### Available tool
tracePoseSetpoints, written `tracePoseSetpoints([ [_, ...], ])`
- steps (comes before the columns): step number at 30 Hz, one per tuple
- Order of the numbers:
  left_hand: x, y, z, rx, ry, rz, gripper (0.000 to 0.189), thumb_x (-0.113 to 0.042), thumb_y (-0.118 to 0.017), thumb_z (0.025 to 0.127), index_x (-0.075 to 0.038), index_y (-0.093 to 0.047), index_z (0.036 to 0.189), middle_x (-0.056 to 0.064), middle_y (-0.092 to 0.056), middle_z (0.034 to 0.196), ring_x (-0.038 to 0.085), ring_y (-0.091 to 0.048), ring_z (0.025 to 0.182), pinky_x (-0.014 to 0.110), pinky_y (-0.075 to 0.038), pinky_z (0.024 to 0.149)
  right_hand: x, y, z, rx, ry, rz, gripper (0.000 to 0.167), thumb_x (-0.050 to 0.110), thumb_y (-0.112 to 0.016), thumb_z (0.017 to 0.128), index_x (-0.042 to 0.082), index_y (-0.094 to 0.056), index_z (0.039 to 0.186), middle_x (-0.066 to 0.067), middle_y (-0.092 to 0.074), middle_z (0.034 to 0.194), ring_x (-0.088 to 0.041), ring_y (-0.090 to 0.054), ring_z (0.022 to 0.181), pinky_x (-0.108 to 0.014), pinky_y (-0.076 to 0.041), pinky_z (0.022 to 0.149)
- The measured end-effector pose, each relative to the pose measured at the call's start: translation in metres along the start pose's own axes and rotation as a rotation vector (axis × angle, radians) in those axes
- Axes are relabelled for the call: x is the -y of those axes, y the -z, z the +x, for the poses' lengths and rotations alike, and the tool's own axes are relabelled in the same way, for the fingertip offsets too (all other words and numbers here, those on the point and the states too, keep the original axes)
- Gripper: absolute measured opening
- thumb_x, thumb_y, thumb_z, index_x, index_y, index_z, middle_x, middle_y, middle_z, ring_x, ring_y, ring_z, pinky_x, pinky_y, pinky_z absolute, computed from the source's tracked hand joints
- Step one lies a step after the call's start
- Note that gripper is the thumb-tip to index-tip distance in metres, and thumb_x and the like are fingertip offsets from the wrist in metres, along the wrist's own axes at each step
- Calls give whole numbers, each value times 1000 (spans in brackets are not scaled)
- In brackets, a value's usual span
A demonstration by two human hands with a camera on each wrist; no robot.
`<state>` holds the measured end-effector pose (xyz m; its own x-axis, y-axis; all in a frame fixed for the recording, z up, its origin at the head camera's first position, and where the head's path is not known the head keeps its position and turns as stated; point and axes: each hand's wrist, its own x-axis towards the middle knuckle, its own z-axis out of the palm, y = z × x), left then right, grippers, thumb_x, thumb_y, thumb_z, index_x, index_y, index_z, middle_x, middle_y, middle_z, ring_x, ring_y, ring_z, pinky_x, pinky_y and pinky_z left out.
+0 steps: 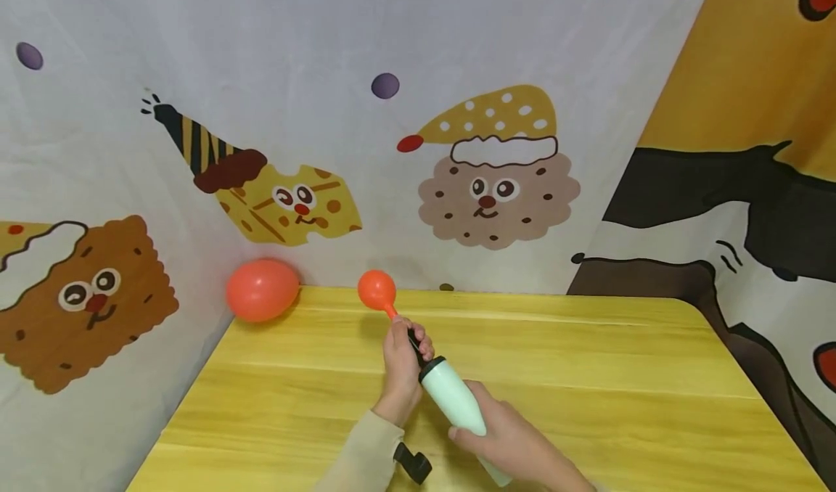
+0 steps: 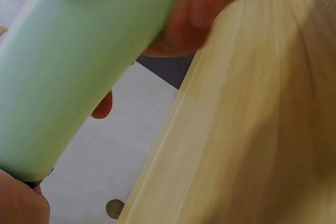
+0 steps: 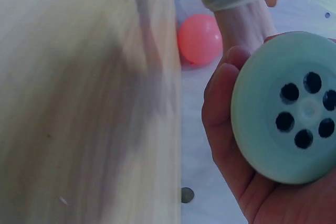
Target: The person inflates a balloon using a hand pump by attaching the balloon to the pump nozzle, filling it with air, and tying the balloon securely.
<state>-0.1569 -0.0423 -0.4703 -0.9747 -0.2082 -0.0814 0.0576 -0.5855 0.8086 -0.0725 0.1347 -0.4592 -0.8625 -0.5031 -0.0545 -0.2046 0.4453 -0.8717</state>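
Observation:
A mint-green hand balloon pump [image 1: 453, 398] with a black nozzle end slants over the table between both hands. My left hand [image 1: 401, 361] grips the black nozzle end, where the neck of a small, partly inflated orange-red balloon [image 1: 376, 289] sticks out past the fingers. Around the pump's green barrel curls my right hand [image 1: 503, 434], nearer the front of the table. In the right wrist view the pump's round end [image 3: 283, 145] faces the camera, with several dark holes in it. The left wrist view shows the green barrel [image 2: 79, 61] close up, with right-hand fingers [image 2: 191, 19] around it.
A larger inflated red balloon [image 1: 263, 290] sits at the table's back left corner, against the cloth. The yellow wood-grain table [image 1: 620, 376] extends to the right. Behind it hangs a white cloth [image 1: 313, 56] printed with cartoon biscuits and cheese. A black strap device [image 1: 414, 464] is on the left wrist.

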Motion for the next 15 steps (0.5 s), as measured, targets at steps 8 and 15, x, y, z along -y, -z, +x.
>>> tracePoseSetpoints([
  [8, -9, 6, 15, -13, 18, 20, 36, -30, -28, 115, -11, -43, 88, -3, -46, 71, 5, -41, 50, 16, -37, 45, 1, -4, -3, 10, -32, 18, 65, 38, -67, 101, 12, -38, 154, -7, -65, 115, -15, -62, 86, -32, -53, 71],
  [15, -25, 20, 31, -90, -65, -18, 35, -29, -29, 115, -11, -42, 88, -3, -45, 70, 5, -41, 51, 17, -37, 45, -4, 3, -20, 34, -111, -54, 64, 40, -75, 93, 9, -51, 144, 2, -67, 112, -14, -61, 88, -36, -50, 74],
])
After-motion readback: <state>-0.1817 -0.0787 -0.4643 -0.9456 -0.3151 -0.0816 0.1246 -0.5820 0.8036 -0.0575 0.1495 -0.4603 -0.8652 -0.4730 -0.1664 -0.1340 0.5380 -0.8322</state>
